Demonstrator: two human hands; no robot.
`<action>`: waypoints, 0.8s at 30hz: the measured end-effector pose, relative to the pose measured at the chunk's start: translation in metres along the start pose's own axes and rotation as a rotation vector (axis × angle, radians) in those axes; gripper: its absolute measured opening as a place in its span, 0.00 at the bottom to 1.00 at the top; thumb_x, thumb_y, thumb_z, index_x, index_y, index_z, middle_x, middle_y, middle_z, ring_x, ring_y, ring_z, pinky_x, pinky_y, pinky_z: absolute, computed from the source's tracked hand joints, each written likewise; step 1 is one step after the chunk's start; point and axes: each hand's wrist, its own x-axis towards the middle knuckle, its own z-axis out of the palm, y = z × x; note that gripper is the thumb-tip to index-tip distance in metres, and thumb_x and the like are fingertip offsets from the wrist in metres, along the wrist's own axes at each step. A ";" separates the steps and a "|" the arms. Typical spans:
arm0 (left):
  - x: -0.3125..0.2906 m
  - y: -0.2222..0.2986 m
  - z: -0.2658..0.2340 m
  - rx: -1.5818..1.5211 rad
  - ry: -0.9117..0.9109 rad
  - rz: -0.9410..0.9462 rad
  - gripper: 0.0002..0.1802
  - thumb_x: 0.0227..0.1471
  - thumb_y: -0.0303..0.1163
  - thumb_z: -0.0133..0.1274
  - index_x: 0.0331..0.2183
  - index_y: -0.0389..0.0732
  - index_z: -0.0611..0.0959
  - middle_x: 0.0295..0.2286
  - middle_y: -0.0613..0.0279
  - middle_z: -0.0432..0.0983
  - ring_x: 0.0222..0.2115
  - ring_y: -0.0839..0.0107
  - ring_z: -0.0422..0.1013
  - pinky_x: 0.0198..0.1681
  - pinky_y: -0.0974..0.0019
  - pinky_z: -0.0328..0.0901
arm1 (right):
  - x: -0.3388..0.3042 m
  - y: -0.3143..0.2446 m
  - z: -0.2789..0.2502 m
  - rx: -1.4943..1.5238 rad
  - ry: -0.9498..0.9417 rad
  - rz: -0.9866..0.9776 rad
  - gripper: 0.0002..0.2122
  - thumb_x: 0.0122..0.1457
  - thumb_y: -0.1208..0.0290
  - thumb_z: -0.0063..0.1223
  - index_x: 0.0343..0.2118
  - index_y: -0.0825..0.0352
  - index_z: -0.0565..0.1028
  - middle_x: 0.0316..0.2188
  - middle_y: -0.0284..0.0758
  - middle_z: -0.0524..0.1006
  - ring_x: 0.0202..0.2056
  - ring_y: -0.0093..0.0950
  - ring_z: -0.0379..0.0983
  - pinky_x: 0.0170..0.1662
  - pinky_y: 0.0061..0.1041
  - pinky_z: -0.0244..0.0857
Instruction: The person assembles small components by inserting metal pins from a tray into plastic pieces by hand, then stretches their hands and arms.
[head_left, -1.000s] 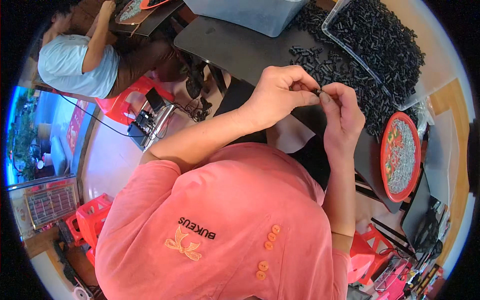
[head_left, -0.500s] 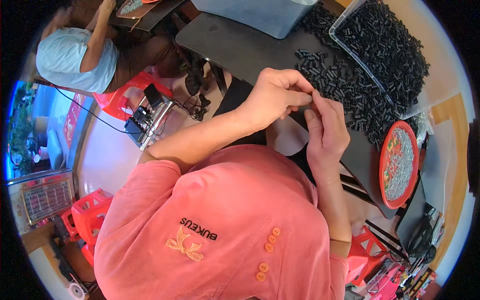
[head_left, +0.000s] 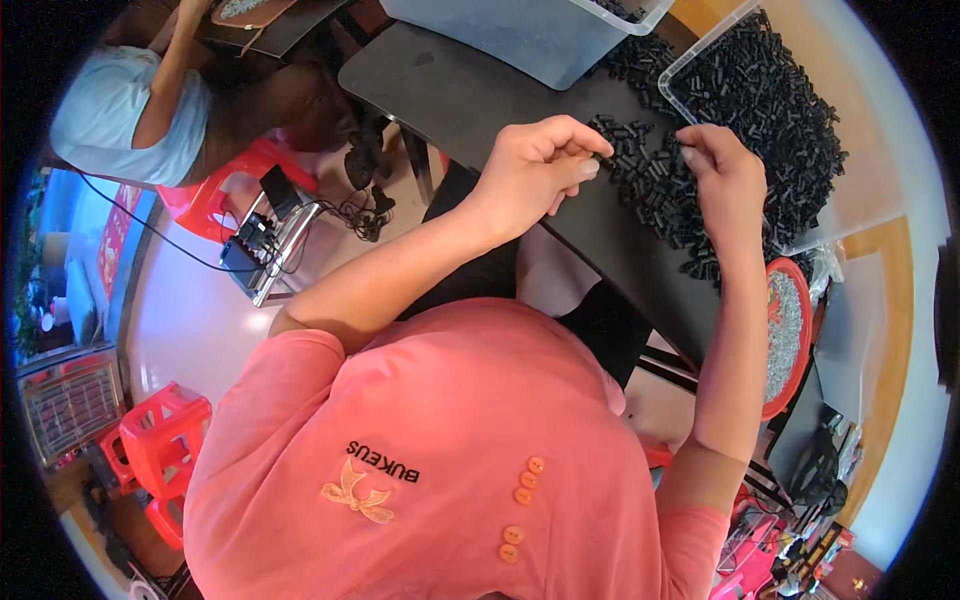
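Note:
My left hand (head_left: pixel 545 168) is closed in a pinch above the near edge of the dark table. A small black plastic piece (head_left: pixel 602 158) shows between its thumb and forefinger. Over the loose pile of short black tubular pieces (head_left: pixel 650 175), my right hand (head_left: pixel 725 175) has thumb and forefinger brought together at the pile's right side. What those fingertips hold, if anything, I cannot make out. Under my right forearm, partly hidden, lies a red plate (head_left: pixel 797 385) heaped with small silvery metal parts (head_left: pixel 785 335).
A clear bin (head_left: pixel 720 38) lies tipped at the far right, spilling black pieces onto the table (head_left: pixel 430 75). Behind stands a translucent grey tub (head_left: pixel 500 35). On the left, a person in a light blue shirt (head_left: pixel 110 115) sits on a red stool (head_left: pixel 235 185) near a metal stand with cables (head_left: pixel 285 235).
My hands were together at the fingertips and have come apart. The right moved right and away from me to the black pile; the left shifted slightly left with the small piece.

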 end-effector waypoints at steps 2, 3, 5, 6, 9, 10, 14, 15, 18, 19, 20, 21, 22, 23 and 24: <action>0.000 0.000 0.000 0.002 0.003 0.004 0.09 0.54 0.21 0.55 0.40 0.34 0.82 0.23 0.69 0.72 0.19 0.84 0.65 0.20 0.79 0.59 | 0.013 0.006 0.010 -0.064 -0.035 -0.030 0.08 0.53 0.75 0.55 0.36 0.60 0.80 0.34 0.35 0.80 0.36 0.40 0.77 0.40 0.36 0.69; 0.000 0.000 0.000 0.011 0.004 0.008 0.09 0.55 0.21 0.55 0.40 0.35 0.82 0.23 0.69 0.72 0.19 0.84 0.64 0.20 0.79 0.58 | 0.018 0.007 0.013 -0.122 -0.065 -0.059 0.07 0.53 0.74 0.55 0.36 0.60 0.80 0.34 0.35 0.80 0.37 0.41 0.77 0.40 0.37 0.69; -0.001 0.000 0.000 0.002 0.002 0.002 0.09 0.55 0.21 0.55 0.40 0.35 0.82 0.23 0.70 0.72 0.19 0.85 0.64 0.20 0.79 0.58 | 0.024 0.006 0.017 -0.151 -0.085 -0.072 0.08 0.53 0.75 0.52 0.36 0.60 0.80 0.33 0.35 0.79 0.37 0.41 0.76 0.40 0.38 0.69; -0.001 0.000 0.000 0.002 0.002 -0.006 0.09 0.55 0.21 0.55 0.40 0.35 0.82 0.23 0.70 0.72 0.19 0.85 0.64 0.20 0.79 0.59 | 0.028 0.011 0.023 -0.190 -0.085 -0.121 0.09 0.52 0.76 0.52 0.36 0.60 0.80 0.34 0.35 0.79 0.38 0.41 0.76 0.40 0.39 0.69; -0.003 0.003 0.001 0.045 0.000 0.013 0.09 0.55 0.22 0.55 0.40 0.36 0.82 0.23 0.71 0.71 0.20 0.86 0.64 0.20 0.80 0.59 | 0.032 0.019 0.030 -0.265 -0.118 -0.162 0.12 0.51 0.77 0.49 0.37 0.59 0.80 0.35 0.37 0.78 0.38 0.40 0.77 0.40 0.39 0.70; -0.003 0.003 0.001 0.042 0.001 0.014 0.09 0.55 0.22 0.55 0.40 0.36 0.82 0.23 0.71 0.71 0.20 0.86 0.64 0.20 0.80 0.59 | 0.032 0.018 0.031 -0.303 -0.118 -0.180 0.11 0.51 0.77 0.51 0.37 0.59 0.80 0.35 0.37 0.78 0.38 0.40 0.77 0.40 0.40 0.70; -0.004 -0.002 0.000 0.038 0.007 0.026 0.09 0.56 0.22 0.55 0.40 0.37 0.82 0.23 0.72 0.71 0.19 0.86 0.63 0.21 0.80 0.59 | 0.031 0.008 0.029 -0.373 -0.180 -0.176 0.10 0.51 0.74 0.56 0.37 0.59 0.80 0.35 0.36 0.77 0.38 0.40 0.77 0.40 0.40 0.71; -0.004 -0.002 0.001 0.027 0.004 0.027 0.09 0.56 0.22 0.55 0.40 0.37 0.82 0.22 0.72 0.71 0.19 0.86 0.63 0.21 0.80 0.59 | 0.029 0.008 0.027 -0.375 -0.178 -0.174 0.10 0.51 0.74 0.56 0.37 0.59 0.80 0.35 0.36 0.77 0.38 0.40 0.77 0.40 0.40 0.71; -0.004 0.001 0.001 0.080 0.001 0.034 0.09 0.56 0.22 0.54 0.40 0.38 0.82 0.22 0.72 0.71 0.19 0.86 0.63 0.21 0.80 0.59 | 0.024 0.012 0.024 -0.396 -0.179 -0.186 0.10 0.51 0.72 0.59 0.37 0.59 0.80 0.34 0.36 0.77 0.38 0.40 0.76 0.40 0.39 0.71; -0.005 0.001 0.001 0.080 -0.001 0.034 0.09 0.56 0.22 0.54 0.40 0.38 0.82 0.22 0.72 0.71 0.19 0.86 0.63 0.21 0.80 0.59 | 0.022 0.013 0.022 -0.334 -0.156 -0.149 0.10 0.51 0.72 0.58 0.37 0.60 0.80 0.34 0.37 0.77 0.39 0.39 0.76 0.40 0.39 0.70; -0.005 0.002 0.001 0.075 0.002 0.035 0.09 0.56 0.22 0.54 0.40 0.38 0.82 0.22 0.72 0.71 0.19 0.86 0.63 0.21 0.80 0.59 | 0.020 0.014 0.020 -0.273 -0.133 -0.112 0.09 0.51 0.72 0.58 0.37 0.60 0.80 0.34 0.37 0.77 0.39 0.39 0.76 0.40 0.39 0.70; -0.005 0.002 0.001 0.069 0.001 0.035 0.09 0.56 0.22 0.54 0.40 0.38 0.82 0.22 0.72 0.71 0.19 0.86 0.63 0.21 0.80 0.59 | 0.017 0.016 0.017 -0.274 -0.132 -0.108 0.09 0.51 0.72 0.58 0.37 0.60 0.80 0.34 0.37 0.77 0.39 0.39 0.76 0.40 0.39 0.70; -0.005 0.002 0.001 0.069 -0.003 0.034 0.09 0.56 0.22 0.54 0.40 0.38 0.82 0.22 0.72 0.71 0.19 0.86 0.63 0.21 0.80 0.59 | 0.014 0.017 0.013 -0.245 -0.139 -0.085 0.09 0.51 0.73 0.58 0.37 0.60 0.80 0.34 0.37 0.76 0.39 0.39 0.76 0.40 0.39 0.69; -0.005 0.002 0.002 0.065 0.003 0.039 0.09 0.56 0.22 0.54 0.40 0.38 0.82 0.22 0.72 0.70 0.19 0.86 0.63 0.21 0.80 0.59 | 0.012 0.018 0.011 -0.215 -0.146 -0.061 0.09 0.51 0.73 0.58 0.37 0.61 0.79 0.34 0.37 0.76 0.38 0.39 0.76 0.40 0.39 0.69; -0.004 0.002 0.002 0.061 0.009 0.045 0.09 0.56 0.21 0.54 0.40 0.38 0.82 0.22 0.72 0.70 0.19 0.86 0.63 0.21 0.80 0.59 | 0.010 0.019 0.009 -0.216 -0.145 -0.057 0.09 0.51 0.73 0.58 0.37 0.61 0.79 0.34 0.37 0.76 0.38 0.39 0.76 0.40 0.39 0.69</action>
